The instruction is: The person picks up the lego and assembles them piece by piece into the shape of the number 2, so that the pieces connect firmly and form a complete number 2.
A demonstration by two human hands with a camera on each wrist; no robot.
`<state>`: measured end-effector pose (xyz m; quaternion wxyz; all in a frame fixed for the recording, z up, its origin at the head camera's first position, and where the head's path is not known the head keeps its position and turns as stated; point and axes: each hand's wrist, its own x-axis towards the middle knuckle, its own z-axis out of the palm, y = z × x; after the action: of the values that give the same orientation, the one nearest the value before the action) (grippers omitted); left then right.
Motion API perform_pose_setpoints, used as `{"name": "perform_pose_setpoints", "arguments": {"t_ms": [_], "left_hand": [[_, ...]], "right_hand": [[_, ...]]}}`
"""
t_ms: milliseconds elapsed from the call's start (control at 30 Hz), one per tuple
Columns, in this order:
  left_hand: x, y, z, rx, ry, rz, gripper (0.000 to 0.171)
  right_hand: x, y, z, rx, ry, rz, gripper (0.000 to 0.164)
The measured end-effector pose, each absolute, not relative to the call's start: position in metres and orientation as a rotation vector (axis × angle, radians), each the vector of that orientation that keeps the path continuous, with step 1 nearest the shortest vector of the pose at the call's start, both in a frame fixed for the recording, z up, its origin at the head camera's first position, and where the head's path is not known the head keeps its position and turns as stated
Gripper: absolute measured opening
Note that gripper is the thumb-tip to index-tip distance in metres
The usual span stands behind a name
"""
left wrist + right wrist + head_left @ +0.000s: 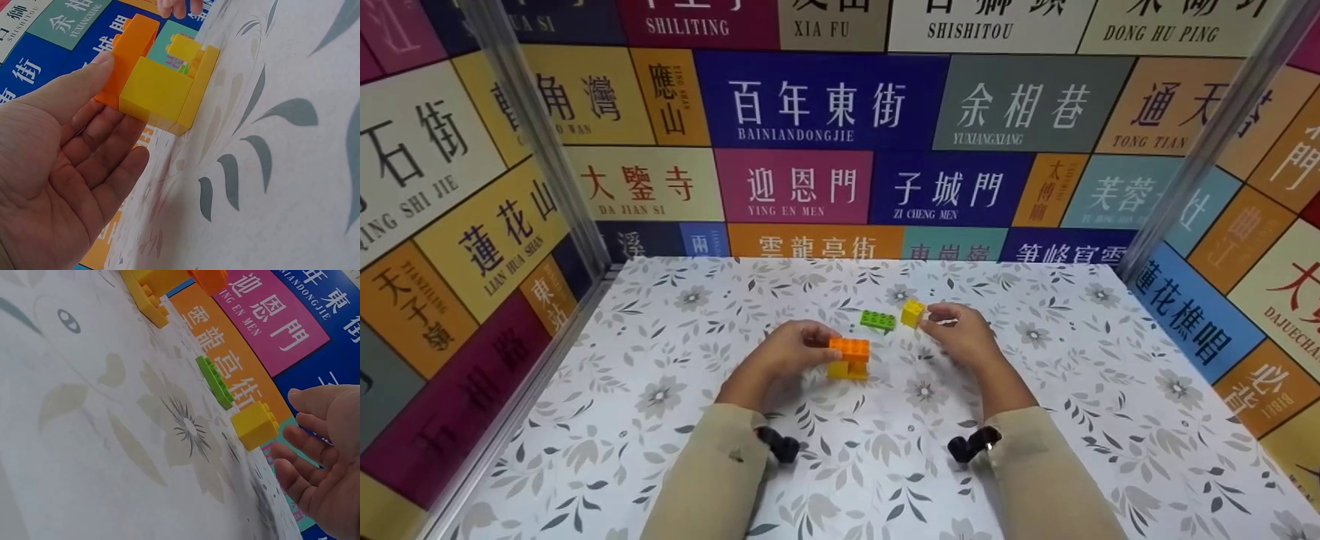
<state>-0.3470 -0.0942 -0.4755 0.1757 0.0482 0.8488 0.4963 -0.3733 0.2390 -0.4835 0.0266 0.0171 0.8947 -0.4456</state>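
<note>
My left hand (795,349) pinches an orange building brick (849,348) between thumb and fingers. This brick sits on top of a yellow brick (154,90), which stands on a flat yellow base brick (198,90) on the table. One end of the orange brick overhangs the base. A separate yellow brick (913,313) stands farther back, just left of my right hand (964,330). In the right wrist view the right hand's fingers (306,439) are spread, loosely bent and apart from that brick. Beside it lies a flat green brick (877,320).
A table (607,450) with a flowered white cover carries the bricks. Behind it rises a wall panel (825,97) of coloured street-name signs. Clear upright edges stand at both back corners. A black wrist device (780,445) shows at the left cuff.
</note>
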Motion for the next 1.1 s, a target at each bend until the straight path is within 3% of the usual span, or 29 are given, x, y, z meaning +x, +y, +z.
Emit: {"name": "perform_pose_setpoints", "arguments": {"t_ms": [533,1100], "left_hand": [[-0.347,-0.094,-0.478,0.159,2.4,1.434,0.024],[-0.347,-0.095,-0.476,0.13,2.359,1.45,0.026]], "right_hand": [[-0.404,0.225,-0.489,0.203,2.587,-1.47,0.069],[-0.406,0.217,-0.489,0.262,2.64,-1.45,0.057]]}}
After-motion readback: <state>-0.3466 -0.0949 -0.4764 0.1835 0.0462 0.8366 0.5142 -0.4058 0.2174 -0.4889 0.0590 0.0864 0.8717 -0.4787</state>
